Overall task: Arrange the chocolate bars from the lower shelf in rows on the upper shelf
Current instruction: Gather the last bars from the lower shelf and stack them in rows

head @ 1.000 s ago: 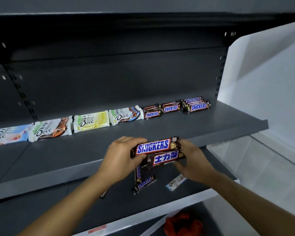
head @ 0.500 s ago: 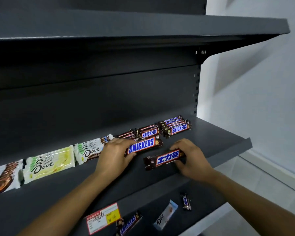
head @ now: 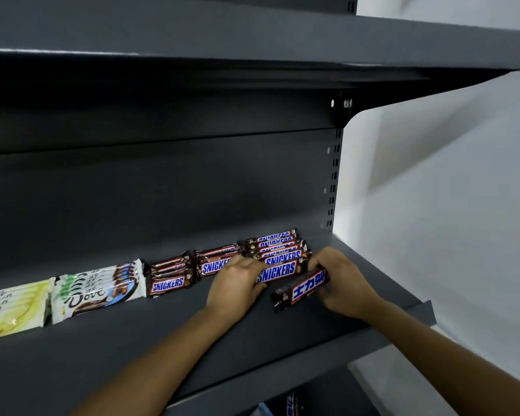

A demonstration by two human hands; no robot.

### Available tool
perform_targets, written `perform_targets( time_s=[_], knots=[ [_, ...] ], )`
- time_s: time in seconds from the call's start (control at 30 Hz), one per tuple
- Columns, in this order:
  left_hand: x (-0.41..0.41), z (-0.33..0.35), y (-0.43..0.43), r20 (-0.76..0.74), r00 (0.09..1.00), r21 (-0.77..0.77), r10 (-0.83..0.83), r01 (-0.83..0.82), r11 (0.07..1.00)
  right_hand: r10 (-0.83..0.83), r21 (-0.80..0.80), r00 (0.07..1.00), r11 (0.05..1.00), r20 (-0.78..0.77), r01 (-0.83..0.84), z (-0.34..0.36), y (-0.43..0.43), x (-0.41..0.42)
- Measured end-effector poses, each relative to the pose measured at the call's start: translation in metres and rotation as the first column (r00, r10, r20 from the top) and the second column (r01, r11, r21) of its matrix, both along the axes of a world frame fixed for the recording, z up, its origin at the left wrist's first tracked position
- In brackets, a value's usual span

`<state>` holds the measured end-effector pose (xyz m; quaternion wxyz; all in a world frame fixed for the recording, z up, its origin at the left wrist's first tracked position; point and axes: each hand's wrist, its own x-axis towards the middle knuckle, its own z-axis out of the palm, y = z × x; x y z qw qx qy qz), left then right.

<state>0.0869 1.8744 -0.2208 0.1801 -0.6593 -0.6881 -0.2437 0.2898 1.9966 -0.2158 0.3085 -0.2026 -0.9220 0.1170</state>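
On the dark grey upper shelf [head: 126,343] my left hand [head: 236,285] holds the left end of a Snickers bar [head: 278,271], set in front of the rightmost Snickers stack [head: 272,246]. My right hand [head: 344,283] grips a second Snickers bar with Chinese lettering [head: 302,291], tilted, just in front of the first. Two more Snickers stacks [head: 170,276] [head: 215,259] lie to the left. Further left are Dove bars in a white and brown wrapper [head: 96,291] and a yellow wrapper [head: 12,310].
Another dark shelf [head: 252,43] hangs overhead. The upright with slots [head: 333,181] ends the shelf at the right, beside a white wall [head: 448,190]. A bit of the lower shelf with a Snickers wrapper [head: 290,405] shows at the bottom.
Both hands rose from the lower shelf to the upper one with the two Snickers bars, then moved right and back to the rightmost stack. The camera tilted upward.
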Motion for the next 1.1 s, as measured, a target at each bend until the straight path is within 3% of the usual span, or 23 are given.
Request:
perform_targets(
  time_s=[0.33,0.83,1.0,1.1],
  knots=[
    [0.009,-0.004,0.029,-0.070,0.996,-0.018,0.060,-0.062,0.998,0.105,-0.003,0.994,0.994,0.038,-0.105,-0.002,0.032,-0.008],
    [-0.006,-0.002,0.023,0.025,0.997,-0.062,0.071,-0.069,0.996,0.100,-0.037,0.992,0.995,0.071,-0.098,-0.008,0.041,-0.012],
    [0.002,0.015,0.007,0.202,0.979,0.126,0.002,-0.027,0.992,0.095,-0.063,0.995,0.994,0.012,-0.094,-0.001,0.042,-0.014],
    [0.016,0.032,0.001,0.180,0.981,0.164,-0.065,0.036,0.986,0.149,-0.049,0.987,0.987,-0.064,-0.152,0.018,0.035,-0.017]
  ],
)
